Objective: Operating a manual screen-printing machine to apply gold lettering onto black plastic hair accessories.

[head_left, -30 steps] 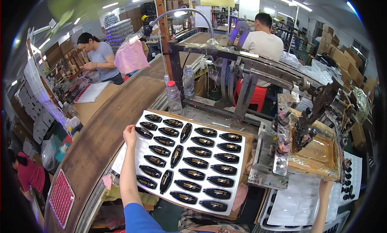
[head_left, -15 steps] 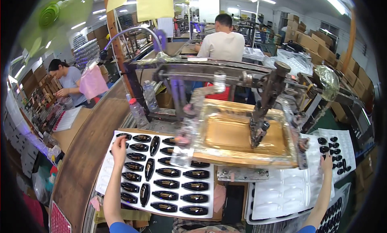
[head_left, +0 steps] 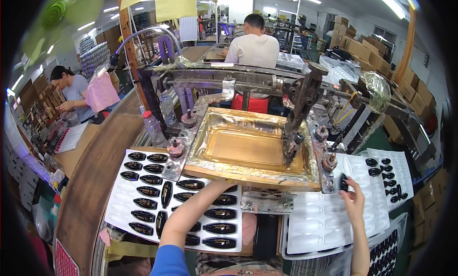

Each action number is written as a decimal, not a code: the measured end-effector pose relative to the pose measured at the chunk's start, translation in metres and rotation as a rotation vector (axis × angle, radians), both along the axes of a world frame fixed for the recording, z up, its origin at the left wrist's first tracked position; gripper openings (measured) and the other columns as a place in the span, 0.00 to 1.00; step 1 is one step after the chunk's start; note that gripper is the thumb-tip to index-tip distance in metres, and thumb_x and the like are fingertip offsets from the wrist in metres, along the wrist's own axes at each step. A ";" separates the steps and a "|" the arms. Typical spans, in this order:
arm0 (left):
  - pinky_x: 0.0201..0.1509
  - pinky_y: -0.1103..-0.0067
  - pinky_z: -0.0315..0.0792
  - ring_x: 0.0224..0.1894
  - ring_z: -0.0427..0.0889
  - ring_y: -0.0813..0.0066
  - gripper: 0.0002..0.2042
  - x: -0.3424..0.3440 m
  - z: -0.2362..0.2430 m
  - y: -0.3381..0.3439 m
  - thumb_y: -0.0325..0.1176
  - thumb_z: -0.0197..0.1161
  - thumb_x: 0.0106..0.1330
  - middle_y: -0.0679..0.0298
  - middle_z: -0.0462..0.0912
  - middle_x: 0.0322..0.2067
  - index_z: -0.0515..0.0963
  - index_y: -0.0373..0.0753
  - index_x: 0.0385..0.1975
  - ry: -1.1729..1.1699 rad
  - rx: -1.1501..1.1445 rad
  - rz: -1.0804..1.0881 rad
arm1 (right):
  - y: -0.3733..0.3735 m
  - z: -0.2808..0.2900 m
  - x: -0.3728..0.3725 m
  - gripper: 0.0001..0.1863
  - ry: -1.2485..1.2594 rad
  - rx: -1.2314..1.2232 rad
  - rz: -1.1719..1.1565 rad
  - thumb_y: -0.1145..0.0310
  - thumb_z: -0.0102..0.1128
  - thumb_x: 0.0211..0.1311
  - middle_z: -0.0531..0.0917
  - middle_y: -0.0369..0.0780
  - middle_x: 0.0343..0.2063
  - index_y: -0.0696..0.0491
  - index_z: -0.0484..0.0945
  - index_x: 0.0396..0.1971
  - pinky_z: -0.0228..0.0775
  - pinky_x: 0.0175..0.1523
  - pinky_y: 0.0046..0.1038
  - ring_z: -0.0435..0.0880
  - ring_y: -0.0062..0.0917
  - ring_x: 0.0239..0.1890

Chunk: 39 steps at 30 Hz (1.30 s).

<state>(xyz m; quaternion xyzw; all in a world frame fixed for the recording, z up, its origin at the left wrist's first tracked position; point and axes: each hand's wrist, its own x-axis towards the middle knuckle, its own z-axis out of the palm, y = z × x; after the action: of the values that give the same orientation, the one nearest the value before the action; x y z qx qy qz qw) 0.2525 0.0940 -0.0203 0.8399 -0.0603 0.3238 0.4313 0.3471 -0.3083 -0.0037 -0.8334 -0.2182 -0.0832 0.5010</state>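
Note:
My left forearm (head_left: 193, 207) crosses a white moulded tray (head_left: 119, 209) of glossy black tapered oval pieces with gold print. Its hand goes under the wooden-rimmed printing screen (head_left: 253, 175), which hides the fingers. My right hand (head_left: 353, 196), on the right, pinches a black oval piece (head_left: 343, 182) between thumb and fingers, just right of the screen's corner. Below that hand lies a stack of white moulded trays (head_left: 317, 223) with hollows. Beyond it, more black pieces (head_left: 374, 171) sit in the tray at the far right.
The screen hangs from a dark metal press arm (head_left: 305, 97). A metal plate (head_left: 267, 203) shows under its front edge. Plastic bottles (head_left: 153, 128) stand left of the press. A curved wooden bench (head_left: 90, 180) runs along the left. Two people work farther off, one ahead, one left.
My left hand has gone from the left tray's far corner to beneath the screen. My right hand has lifted a black piece off the right tray and come left. The screen has shifted left.

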 end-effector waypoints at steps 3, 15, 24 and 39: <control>0.47 0.78 0.66 0.41 0.74 0.70 0.14 0.011 -0.006 -0.002 0.28 0.54 0.56 0.61 0.77 0.36 0.69 0.32 0.42 0.025 -0.259 -0.157 | 0.043 0.006 -0.021 0.18 -0.160 -0.080 0.127 0.79 0.61 0.45 0.75 0.46 0.43 0.59 0.71 0.40 0.71 0.36 0.20 0.79 0.21 0.32; 0.46 0.82 0.70 0.40 0.76 0.75 0.12 -0.047 0.020 0.052 0.27 0.53 0.60 0.59 0.78 0.35 0.71 0.32 0.42 0.088 -0.797 -0.124 | 0.158 0.012 -0.046 0.21 -0.334 -0.369 0.535 0.61 0.59 0.51 0.76 0.48 0.36 0.58 0.70 0.42 0.64 0.45 0.36 0.73 0.44 0.40; 0.32 0.88 0.68 0.25 0.73 0.85 0.09 -0.219 -0.041 0.189 0.30 0.58 0.58 0.69 0.77 0.26 0.77 0.33 0.35 0.084 -0.659 0.619 | 0.101 0.003 -0.038 0.16 -0.334 -0.329 0.274 0.69 0.56 0.51 0.75 0.50 0.38 0.60 0.71 0.40 0.60 0.50 0.36 0.72 0.45 0.42; 0.12 0.85 0.62 0.10 0.67 0.79 0.16 -0.324 -0.102 0.304 0.40 0.64 0.52 0.65 0.69 0.10 0.72 0.34 0.12 0.381 -0.712 1.221 | 0.027 -0.012 -0.036 0.20 -0.205 -0.224 0.077 0.75 0.46 0.59 0.76 0.43 0.34 0.61 0.60 0.52 0.64 0.44 0.24 0.75 0.24 0.37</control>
<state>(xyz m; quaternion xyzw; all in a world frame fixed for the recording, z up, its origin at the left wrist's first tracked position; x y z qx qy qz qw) -0.0715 0.3984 -0.1222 0.5748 0.6034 0.3548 0.4238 0.3116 -0.2815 -0.0159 -0.8621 -0.3079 -0.1239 0.3829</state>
